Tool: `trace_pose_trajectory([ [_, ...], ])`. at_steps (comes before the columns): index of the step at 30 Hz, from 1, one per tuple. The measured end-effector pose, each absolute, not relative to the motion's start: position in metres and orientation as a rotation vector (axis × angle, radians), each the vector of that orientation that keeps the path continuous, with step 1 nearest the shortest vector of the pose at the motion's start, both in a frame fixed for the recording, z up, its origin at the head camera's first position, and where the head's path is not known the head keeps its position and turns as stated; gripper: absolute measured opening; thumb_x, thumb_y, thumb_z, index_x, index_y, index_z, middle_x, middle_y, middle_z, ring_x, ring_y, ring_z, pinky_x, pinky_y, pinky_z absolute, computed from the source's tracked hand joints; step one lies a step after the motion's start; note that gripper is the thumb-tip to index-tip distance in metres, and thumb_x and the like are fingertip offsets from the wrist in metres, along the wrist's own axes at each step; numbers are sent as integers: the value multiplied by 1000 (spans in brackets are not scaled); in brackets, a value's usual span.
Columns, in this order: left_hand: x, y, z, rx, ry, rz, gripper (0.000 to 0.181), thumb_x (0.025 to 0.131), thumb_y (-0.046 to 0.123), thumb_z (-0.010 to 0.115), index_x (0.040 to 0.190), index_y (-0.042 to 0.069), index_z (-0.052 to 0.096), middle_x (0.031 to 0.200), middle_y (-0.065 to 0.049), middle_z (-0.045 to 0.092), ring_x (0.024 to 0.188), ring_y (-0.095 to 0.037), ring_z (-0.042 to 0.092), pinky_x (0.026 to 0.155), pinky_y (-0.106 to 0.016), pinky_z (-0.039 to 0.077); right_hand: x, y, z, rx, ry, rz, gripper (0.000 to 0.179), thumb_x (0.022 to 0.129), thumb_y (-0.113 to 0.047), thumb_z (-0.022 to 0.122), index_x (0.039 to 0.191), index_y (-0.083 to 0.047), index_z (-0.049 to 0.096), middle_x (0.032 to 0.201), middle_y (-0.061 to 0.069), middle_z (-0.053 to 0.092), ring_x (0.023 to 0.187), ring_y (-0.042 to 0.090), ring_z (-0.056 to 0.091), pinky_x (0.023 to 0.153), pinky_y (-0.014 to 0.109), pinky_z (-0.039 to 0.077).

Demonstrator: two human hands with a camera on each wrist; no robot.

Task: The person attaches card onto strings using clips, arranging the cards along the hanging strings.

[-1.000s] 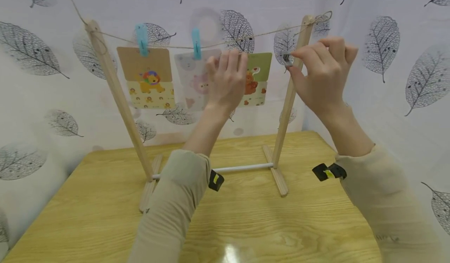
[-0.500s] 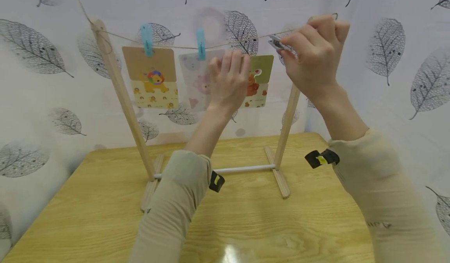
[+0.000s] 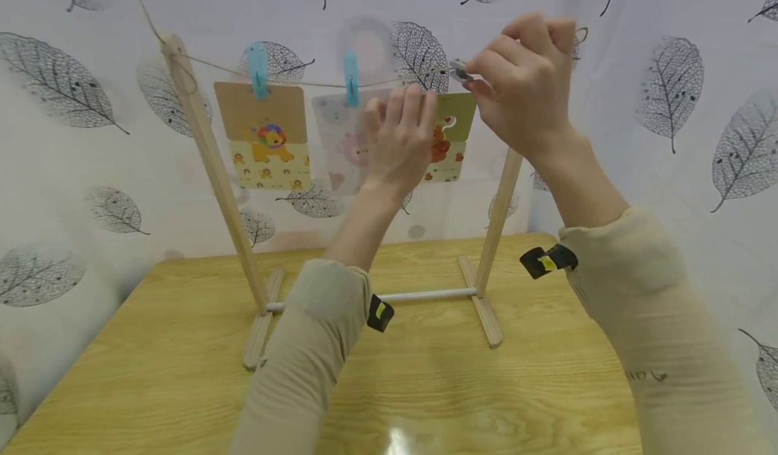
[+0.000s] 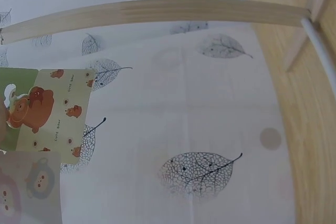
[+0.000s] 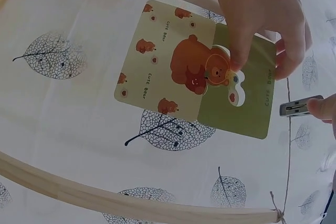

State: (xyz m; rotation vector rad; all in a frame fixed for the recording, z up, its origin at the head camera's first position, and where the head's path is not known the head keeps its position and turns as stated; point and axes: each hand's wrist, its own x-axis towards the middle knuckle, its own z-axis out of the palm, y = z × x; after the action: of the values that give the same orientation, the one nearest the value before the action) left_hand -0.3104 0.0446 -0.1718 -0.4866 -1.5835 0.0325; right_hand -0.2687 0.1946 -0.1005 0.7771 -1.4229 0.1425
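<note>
My left hand [image 3: 401,138] pinches a green and cream card with a bear picture [image 3: 451,138] near its top edge, thumb in front in the right wrist view. The card [image 5: 236,111] hangs just below the twine line [image 3: 401,77]. Between thumb and fingers of my right hand [image 3: 525,80] is a grey clothespin [image 5: 296,107]. Its tip overlaps the twine [image 5: 289,145], to the right of the card; whether it bites the twine I cannot tell. Only fingertips of the right hand [image 5: 326,109] show in its wrist view.
A lion card [image 3: 267,141] and a pale pink card [image 3: 334,141] hang under blue clothespins [image 3: 258,70] on the left. Wooden posts [image 3: 206,158] hold the twine, joined low by a white rod [image 3: 425,296] above the wood-grain table [image 3: 456,387]. A leaf-patterned cloth [image 3: 377,222] stands behind.
My right hand has moved left and a little upward with the grey clothespin, from beside the right post to the twine near the bear card. The left hand keeps its pinch, almost still.
</note>
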Motion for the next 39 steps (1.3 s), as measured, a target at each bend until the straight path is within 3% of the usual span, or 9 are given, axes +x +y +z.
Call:
trace_pose_trajectory([
  [14, -317, 45, -166, -426, -1474, 54, 22, 91, 7, 40, 103, 10, 59, 101, -6, 55, 97, -21, 48, 79, -37, 30, -270, 195, -97, 789, -1505, 75, 6, 73, -6, 74, 76, -2, 70, 72, 12, 66, 82, 30, 48, 81, 44, 28],
  [39, -318, 49, -165, -378, -1470, 141, 23, 95, 10, 38, 108, 10, 57, 103, -3, 54, 98, -19, 47, 77, -34, 30, -261, 198, -91, 786, -1661, 85, 10, 75, -8, 74, 82, -2, 72, 77, 13, 68, 86, 30, 48, 83, 44, 27],
])
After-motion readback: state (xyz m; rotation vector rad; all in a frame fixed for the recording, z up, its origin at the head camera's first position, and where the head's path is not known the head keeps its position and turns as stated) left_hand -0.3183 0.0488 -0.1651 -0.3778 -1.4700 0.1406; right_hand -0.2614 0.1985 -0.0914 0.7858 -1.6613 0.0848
